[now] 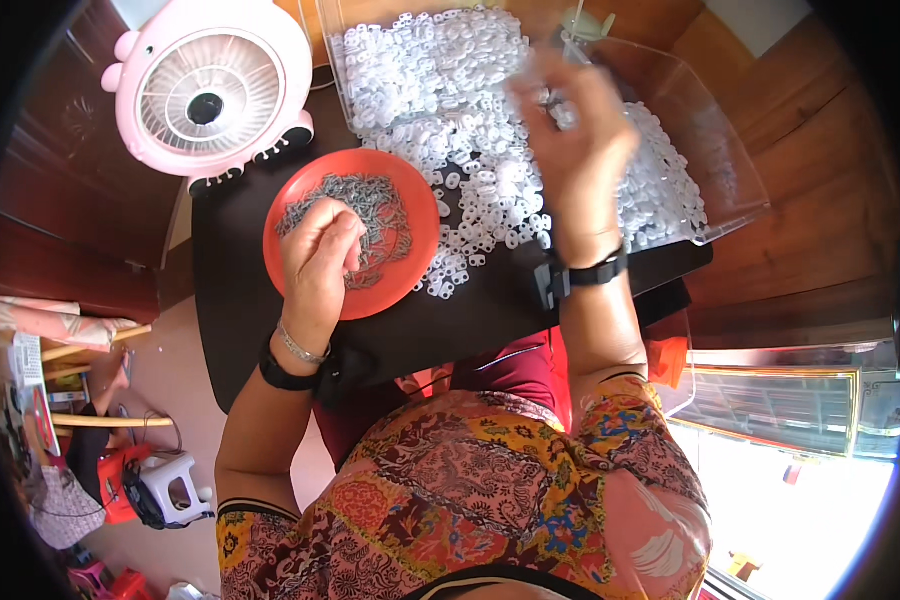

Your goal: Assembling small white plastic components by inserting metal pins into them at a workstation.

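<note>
My left hand (320, 250) is curled closed above an orange-red plate (425, 215) heaped with small grey screws (375, 200); whatever is inside its fingers is hidden. Over the white pieces at the back right hovers my right hand (582, 140), its fingers bent and smeared by motion. The small white plastic pieces (500, 190) are oval with two holes each. They lie loose on the black table between the plate and my right hand, and also fill a clear plastic box (340, 65) at the back and another clear bin (735, 185) on the right.
A pink fan (210, 100) with a round grille stands at the back left of the black table (240, 330). Wooden panels border the right side. On the floor at the left are a white stool (175, 490) and a red container (120, 485). A glass-fronted cabinet (770, 405) is at the right.
</note>
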The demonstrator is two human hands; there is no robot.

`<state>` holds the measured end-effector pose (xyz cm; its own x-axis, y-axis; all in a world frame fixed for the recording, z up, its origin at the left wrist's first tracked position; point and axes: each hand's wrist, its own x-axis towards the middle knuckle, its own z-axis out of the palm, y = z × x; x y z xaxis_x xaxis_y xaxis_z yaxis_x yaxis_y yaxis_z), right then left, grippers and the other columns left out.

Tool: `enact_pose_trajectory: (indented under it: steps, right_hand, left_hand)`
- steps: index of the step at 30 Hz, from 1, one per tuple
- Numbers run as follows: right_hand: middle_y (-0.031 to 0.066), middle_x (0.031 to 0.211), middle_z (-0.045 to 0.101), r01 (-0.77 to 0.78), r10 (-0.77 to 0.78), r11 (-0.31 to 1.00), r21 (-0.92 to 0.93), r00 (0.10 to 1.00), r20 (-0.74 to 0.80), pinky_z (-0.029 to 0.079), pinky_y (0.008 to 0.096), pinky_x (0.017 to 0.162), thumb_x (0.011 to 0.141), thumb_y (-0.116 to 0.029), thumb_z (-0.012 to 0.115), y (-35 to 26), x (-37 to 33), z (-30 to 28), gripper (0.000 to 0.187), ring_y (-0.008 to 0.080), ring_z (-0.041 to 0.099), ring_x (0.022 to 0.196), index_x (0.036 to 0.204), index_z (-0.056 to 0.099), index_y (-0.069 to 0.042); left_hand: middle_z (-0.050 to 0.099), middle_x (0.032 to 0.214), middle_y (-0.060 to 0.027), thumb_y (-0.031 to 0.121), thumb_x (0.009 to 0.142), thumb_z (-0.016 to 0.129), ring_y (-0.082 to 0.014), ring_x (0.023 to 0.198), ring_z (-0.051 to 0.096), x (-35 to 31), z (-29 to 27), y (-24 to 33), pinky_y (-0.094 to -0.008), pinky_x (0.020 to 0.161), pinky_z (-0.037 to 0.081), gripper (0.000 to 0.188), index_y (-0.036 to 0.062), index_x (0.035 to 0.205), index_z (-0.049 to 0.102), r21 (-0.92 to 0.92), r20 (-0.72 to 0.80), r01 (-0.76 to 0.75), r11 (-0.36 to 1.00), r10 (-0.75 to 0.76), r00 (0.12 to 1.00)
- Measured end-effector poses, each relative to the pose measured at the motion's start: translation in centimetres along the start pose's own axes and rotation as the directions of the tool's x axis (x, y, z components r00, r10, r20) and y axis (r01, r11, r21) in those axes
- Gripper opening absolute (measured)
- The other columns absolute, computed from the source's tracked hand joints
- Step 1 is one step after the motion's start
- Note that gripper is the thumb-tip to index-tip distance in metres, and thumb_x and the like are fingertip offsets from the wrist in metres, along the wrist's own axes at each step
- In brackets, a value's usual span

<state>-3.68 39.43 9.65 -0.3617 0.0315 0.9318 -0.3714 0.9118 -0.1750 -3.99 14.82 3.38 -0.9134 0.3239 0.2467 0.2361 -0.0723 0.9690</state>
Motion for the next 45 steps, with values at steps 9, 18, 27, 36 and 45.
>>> enact_pose_trajectory:
  steps: [9, 18, 27, 36, 45]
  right_hand:
    - [0.0078, 0.094, 0.066, -0.120, 0.132, 0.991, -0.065, 0.964, 0.233, 0.049, 0.0387, 0.080, 0.076, -0.014, 0.071, 2.0, -1.3, 2.2, 0.017, 0.0298, 0.060, 0.091, 0.093, 0.069, -0.011]
    - [0.0130, 0.091, 0.066, -0.159, 0.202, 0.978, -0.133, 0.592, 0.780, 0.050, 0.0419, 0.079, 0.077, -0.028, 0.064, 4.5, -4.7, 4.5, 0.026, 0.0314, 0.062, 0.091, 0.094, 0.069, -0.009]
    - [0.0091, 0.082, 0.066, -0.196, 0.189, 0.977, -0.081, 0.631, 0.752, 0.050, 0.0366, 0.072, 0.076, -0.023, 0.067, 4.3, -5.3, 5.7, 0.020, 0.0279, 0.063, 0.080, 0.089, 0.068, -0.009]
    - [0.0098, 0.080, 0.064, -0.091, -0.060, 0.986, 0.140, 0.588, 0.806, 0.049, 0.0388, 0.072, 0.078, -0.013, 0.062, 1.9, -5.7, 5.4, 0.011, 0.0302, 0.061, 0.081, 0.085, 0.064, -0.005]
    - [0.0090, 0.078, 0.064, -0.114, 0.001, 0.989, 0.090, 0.624, 0.781, 0.048, 0.0388, 0.071, 0.078, -0.013, 0.063, 1.9, -5.9, 5.8, 0.010, 0.0295, 0.061, 0.079, 0.084, 0.063, -0.004]
  left_hand:
    - [0.050, 0.066, 0.0004, 0.014, 0.091, 0.053, -0.0045, 0.056, 0.043, 0.4, -0.4, 0.3, -0.0207, 0.052, 0.035, 0.019, 0.0011, 0.077, 0.055, -0.020, -0.007, 0.037, 0.999, -0.037, 0.999]
    - [0.051, 0.064, 0.0004, 0.014, 0.091, 0.052, -0.0050, 0.055, 0.045, 0.6, -1.2, 0.2, -0.0210, 0.051, 0.035, 0.020, 0.0013, 0.076, 0.055, -0.022, -0.020, 0.019, 1.000, -0.019, 1.000]
    - [0.050, 0.064, 0.0002, 0.014, 0.091, 0.053, -0.0055, 0.053, 0.044, 1.0, -1.5, -0.4, -0.0208, 0.050, 0.035, 0.019, 0.0004, 0.078, 0.057, -0.048, -0.030, 0.036, 0.998, -0.037, 0.999]
    - [0.051, 0.066, 0.0024, 0.017, 0.094, 0.047, -0.0037, 0.054, 0.045, 1.7, -3.2, -0.2, -0.0181, 0.050, 0.033, 0.021, 0.0043, 0.080, 0.056, -0.071, -0.104, 0.015, 0.997, -0.022, 0.994]
    - [0.051, 0.066, 0.0020, 0.017, 0.094, 0.047, -0.0042, 0.054, 0.046, 1.7, -3.3, -0.2, -0.0183, 0.050, 0.033, 0.021, 0.0042, 0.080, 0.056, -0.067, -0.106, 0.030, 0.997, -0.037, 0.994]
